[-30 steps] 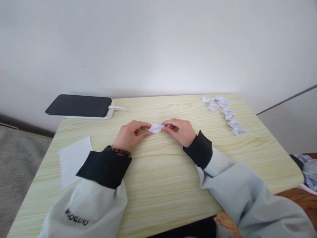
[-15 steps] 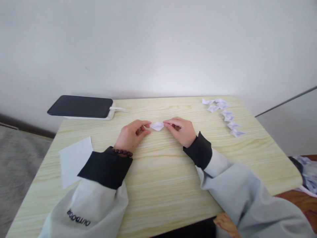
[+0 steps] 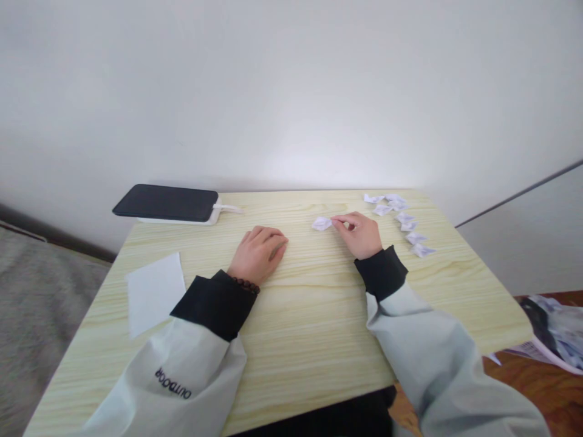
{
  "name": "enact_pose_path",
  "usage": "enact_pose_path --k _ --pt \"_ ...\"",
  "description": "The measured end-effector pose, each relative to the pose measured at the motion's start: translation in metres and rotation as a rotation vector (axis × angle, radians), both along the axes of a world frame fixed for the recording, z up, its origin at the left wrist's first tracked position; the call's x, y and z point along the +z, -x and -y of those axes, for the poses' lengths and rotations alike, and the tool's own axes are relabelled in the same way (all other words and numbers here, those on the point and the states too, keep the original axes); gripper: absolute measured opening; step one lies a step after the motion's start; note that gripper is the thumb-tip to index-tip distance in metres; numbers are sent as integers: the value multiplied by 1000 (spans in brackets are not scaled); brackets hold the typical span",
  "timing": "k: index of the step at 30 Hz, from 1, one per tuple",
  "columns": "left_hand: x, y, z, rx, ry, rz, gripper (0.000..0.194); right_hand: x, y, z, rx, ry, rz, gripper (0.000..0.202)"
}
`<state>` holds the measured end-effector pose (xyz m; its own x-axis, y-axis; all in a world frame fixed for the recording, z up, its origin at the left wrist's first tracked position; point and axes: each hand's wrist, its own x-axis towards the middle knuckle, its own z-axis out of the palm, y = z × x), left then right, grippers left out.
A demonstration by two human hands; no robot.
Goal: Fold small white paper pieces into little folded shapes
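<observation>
A small folded white paper piece [image 3: 321,224] is pinched at its right tip by my right hand [image 3: 357,233], near the middle of the table. My left hand [image 3: 259,252] rests on the wood to the left, its fingers curled together with nothing visible in them. Several similar folded paper pieces [image 3: 407,224] stand in a bent row at the right rear. By my left forearm lies a flat white paper sheet [image 3: 155,294], partly close to the dark cuff.
A black phone-like device [image 3: 168,203] sits on a white base at the back left, a white cable [image 3: 230,209] coming from it. The pale wooden table [image 3: 314,340] meets a wall behind. Beyond its right edge is a container [image 3: 553,340] with crumpled items.
My left hand has let go of the folded piece, and its fingers have closed together. My right hand has carried the piece to the right, toward the row. The view has shifted slightly.
</observation>
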<state>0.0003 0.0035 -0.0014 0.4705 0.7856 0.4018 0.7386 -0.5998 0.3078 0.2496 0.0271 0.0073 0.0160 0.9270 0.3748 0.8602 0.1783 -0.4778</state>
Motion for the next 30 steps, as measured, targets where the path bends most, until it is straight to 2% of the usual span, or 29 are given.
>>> enact_pose_path --k 2,7,11,16,22,26,30 --pt "1 -4 2 0 -7 -33 22 8 -17 2 -61 24 120 22" --pt "0 -9 5 -13 -13 -38 24 24 -63 11 -371 196 395 25" --pt "-1 -9 5 -16 -14 -49 24 33 -85 14 -536 303 419 27" --pt "-2 -10 6 -10 -20 -48 25 36 -94 9 -627 349 430 26" --pt "-3 -10 7 -14 -17 -37 24 33 -91 14 -612 279 422 33" --pt "-2 -10 8 -14 -15 -33 25 26 -73 23 -450 118 387 30" --pt "-3 -10 13 -9 -2 -35 26 11 -44 28 -238 -33 273 25"
